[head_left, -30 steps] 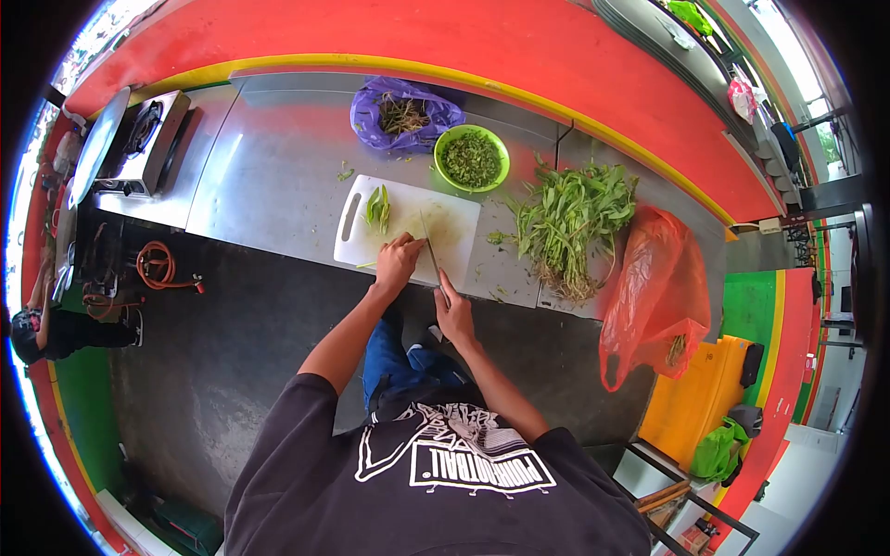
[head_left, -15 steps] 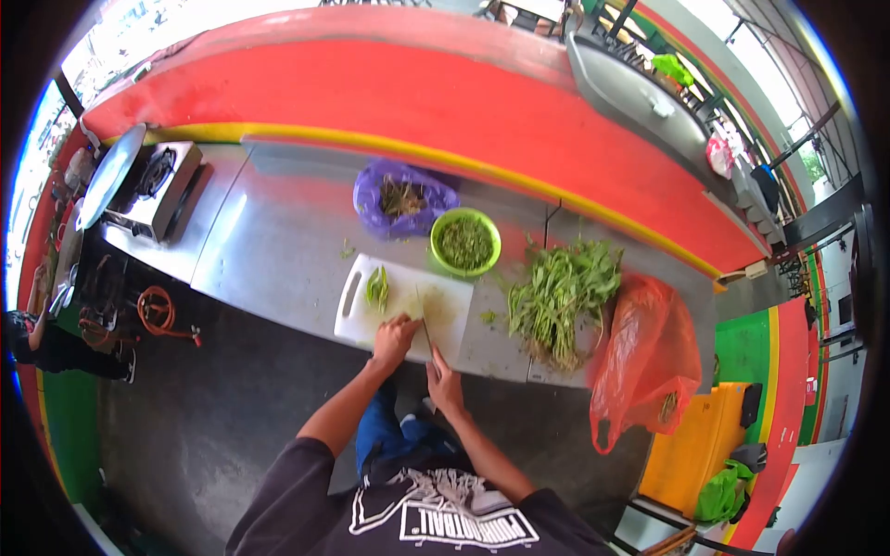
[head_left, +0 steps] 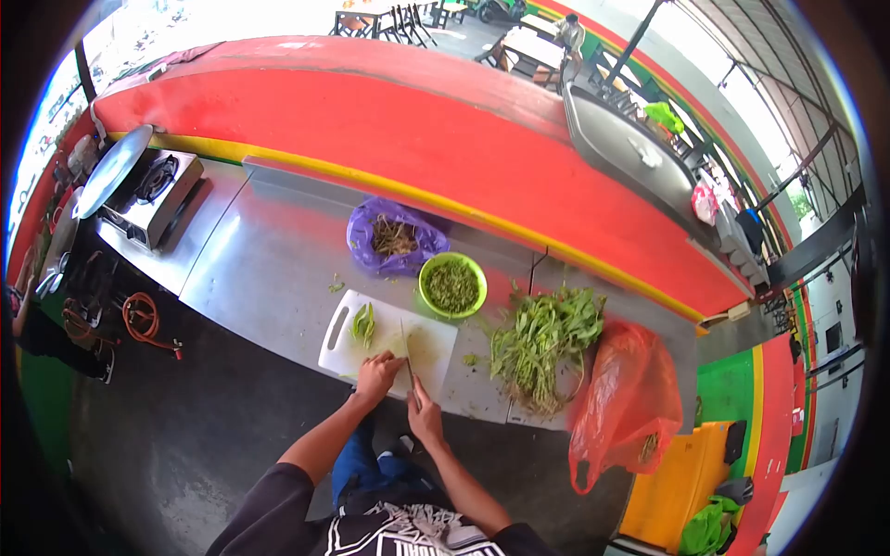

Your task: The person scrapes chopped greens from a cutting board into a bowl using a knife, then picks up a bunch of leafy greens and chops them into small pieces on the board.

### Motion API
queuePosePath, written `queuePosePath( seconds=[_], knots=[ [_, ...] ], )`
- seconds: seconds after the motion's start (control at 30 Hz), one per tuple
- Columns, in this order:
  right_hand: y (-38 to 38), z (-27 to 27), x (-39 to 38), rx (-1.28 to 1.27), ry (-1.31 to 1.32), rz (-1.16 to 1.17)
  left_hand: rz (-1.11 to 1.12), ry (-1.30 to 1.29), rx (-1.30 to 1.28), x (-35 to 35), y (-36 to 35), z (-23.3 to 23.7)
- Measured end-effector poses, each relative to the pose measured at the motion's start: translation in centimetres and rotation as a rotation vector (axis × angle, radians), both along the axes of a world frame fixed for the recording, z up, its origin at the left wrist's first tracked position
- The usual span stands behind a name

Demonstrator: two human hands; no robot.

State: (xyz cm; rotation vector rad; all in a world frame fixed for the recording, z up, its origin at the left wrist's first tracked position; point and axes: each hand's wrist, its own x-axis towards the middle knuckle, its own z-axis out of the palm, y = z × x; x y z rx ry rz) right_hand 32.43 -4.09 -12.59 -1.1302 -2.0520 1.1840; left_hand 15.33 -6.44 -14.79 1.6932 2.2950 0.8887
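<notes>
My right hand (head_left: 425, 419) grips a knife (head_left: 406, 345), whose blade reaches up over the white cutting board (head_left: 428, 350). Just left of the blade, my left hand (head_left: 378, 374) rests at the board's near edge with its fingers curled together; whatever lies under them is hidden. A small bunch of green leaves (head_left: 363, 324) lies on the board near its handle slot. Behind the board stands a lime-green bowl (head_left: 483, 289) filled with chopped greens (head_left: 452, 285). Right of the board is a large heap of leafy stems (head_left: 547, 347).
A purple plastic bag (head_left: 365, 243) with stems and roots sits behind the board. A red plastic bag (head_left: 623, 398) hangs over the counter's right front edge. On the left stands a gas stove (head_left: 176, 196). A red wall (head_left: 371, 111) runs behind the steel counter (head_left: 269, 278).
The view has tilted upward, so the counter sits lower in the picture. Both hands stay at the board's near edge, left fingers beside the knife.
</notes>
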Motion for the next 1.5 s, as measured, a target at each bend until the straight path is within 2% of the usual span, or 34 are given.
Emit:
queuePosePath(
  seconds=[0.1,0.2,0.23,0.3,0.47,0.67,0.83,0.87,0.9,0.97,1.0,1.07,1.27,1.37,1.5],
  knots=[
    [-0.8,0.7,0.6,-0.15,-0.043,0.001,0.011,-0.012,0.06,0.5,-0.7,0.0],
    [-0.8,1.4,0.5,-0.009,0.103,-0.014,0.023,0.006,0.005,0.3,-0.1,-0.2],
    [-0.9,1.1,-0.6,-0.008,0.129,-0.013,0.032,-0.045,0.101,0.2,-0.1,-0.1],
    [-1.1,0.7,0.5,0.125,0.098,-0.02,0.032,-0.028,0.052,0.3,0.0,0.0],
    [-2.7,2.0,0.8,-0.129,0.036,-0.027,-0.004,0.001,0.065,0.2,-0.4,-0.6],
    [-1.9,2.9,1.0,-0.166,0.093,-0.044,0.019,-0.073,0.049,0.7,-0.2,0.7],
    [-2.2,1.9,1.0,-0.136,-0.005,-0.031,0.026,-0.034,0.076,0.3,0.2,0.3],
    [-2.1,0.8,0.9,0.017,0.009,-0.029,0.024,-0.023,0.11,0.4,0.3,-0.1],
    [-1.8,0.4,1.5,-0.001,-0.001,-0.027,0.027,-0.033,0.093,1.0,0.5,-0.2],
    [-1.9,0.3,0.4,-0.205,0.021,-0.02,-0.012,0.028,0.083,0.1,-0.5,0.3],
    [-1.5,1.3,-0.1,-0.182,-0.029,-0.018,-0.039,0.052,0.069,-0.1,-0.7,-0.6],
    [-0.6,-0.5,-0.7,0.167,-0.027,0.004,-0.045,0.019,0.046,-0.3,-0.7,0.2],
    [1.2,1.3,-1.5,-0.07,0.032,0.01,-0.03,-0.06,0.065,-0.1,0.1,0.3],
    [0.4,2.2,-0.5,-0.161,0.035,0.014,0.066,-0.17,0.047,0.2,0.7,0.3],
    [-0.7,0.6,0.3,0.0,0.013,0.01,0.063,-0.13,0.03,0.2,0.8,0.9]
  ],
)
